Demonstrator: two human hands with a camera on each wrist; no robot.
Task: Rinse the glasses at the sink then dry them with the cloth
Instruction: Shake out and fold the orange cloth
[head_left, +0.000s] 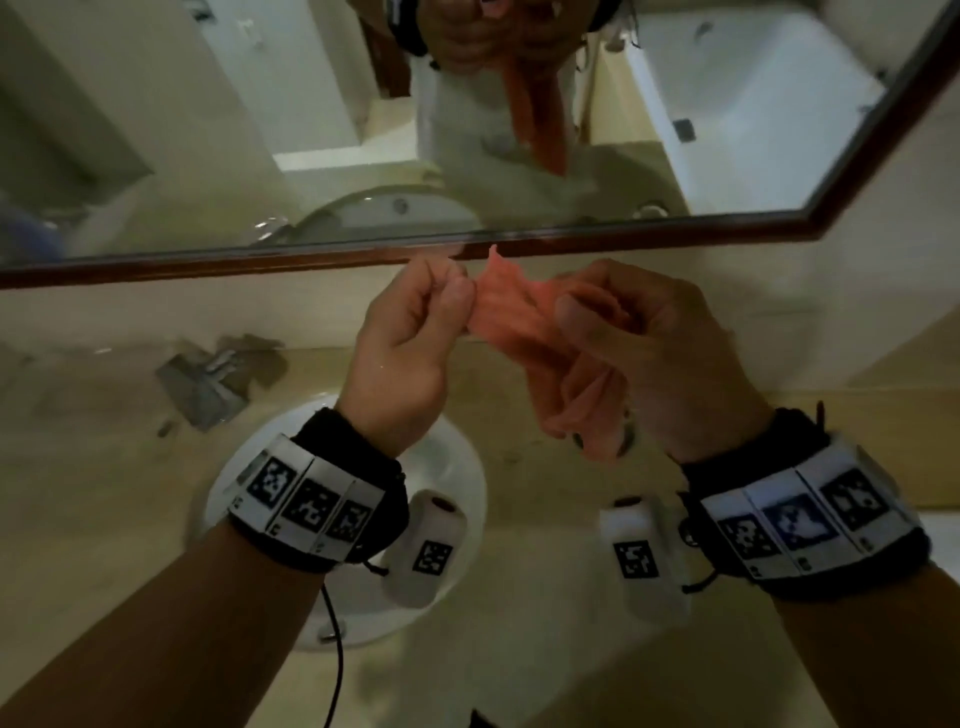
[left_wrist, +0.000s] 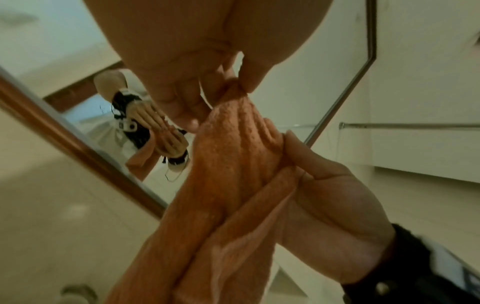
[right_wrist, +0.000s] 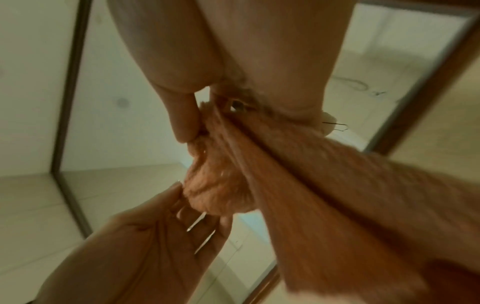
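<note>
A peach-orange cloth (head_left: 524, 332) hangs in front of the mirror, held up by both hands above the counter. My left hand (head_left: 460, 291) pinches its upper left corner between thumb and fingers. My right hand (head_left: 587, 317) grips the bunched cloth to the right, and the rest hangs down past that wrist. In the left wrist view the left hand (left_wrist: 233, 82) pinches the cloth (left_wrist: 233, 164). In the right wrist view the right hand (right_wrist: 207, 115) holds the cloth (right_wrist: 285, 185). A blurred clear glass (head_left: 208, 379) seems to stand on the counter at the left. Another rim (head_left: 629, 434) shows behind the cloth.
A white round sink (head_left: 467, 467) sits in the beige counter (head_left: 104, 519) below my left wrist. A wood-framed mirror (head_left: 208, 270) fills the wall just behind the hands. A metal rail (left_wrist: 415, 125) runs along the wall in the left wrist view.
</note>
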